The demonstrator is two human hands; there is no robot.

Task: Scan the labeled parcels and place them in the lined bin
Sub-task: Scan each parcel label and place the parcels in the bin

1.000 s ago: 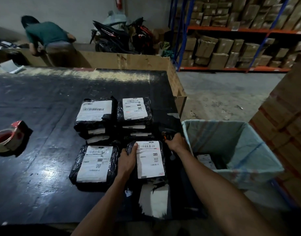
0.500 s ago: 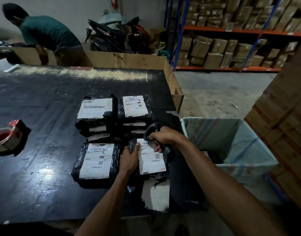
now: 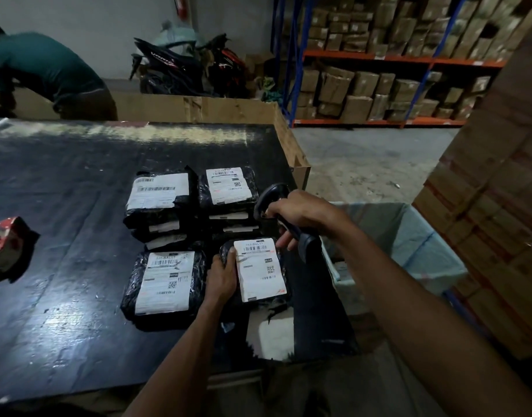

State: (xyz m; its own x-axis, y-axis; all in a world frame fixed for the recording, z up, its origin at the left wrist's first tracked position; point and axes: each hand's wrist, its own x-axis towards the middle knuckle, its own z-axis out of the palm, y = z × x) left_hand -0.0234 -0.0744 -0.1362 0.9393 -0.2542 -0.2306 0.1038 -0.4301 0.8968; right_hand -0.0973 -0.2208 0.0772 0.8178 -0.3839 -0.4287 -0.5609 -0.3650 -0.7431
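Lying near the desk's right edge beside the lined bin, the parcel is gripped by the left hand; a barcode scanner is clasped above by the right hand.

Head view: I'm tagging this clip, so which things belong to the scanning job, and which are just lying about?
In the job: scanner held in right hand; parcel gripped by left hand; other parcels; lined bin.
Lying about: tape roll; motorbike; shelved boxes.
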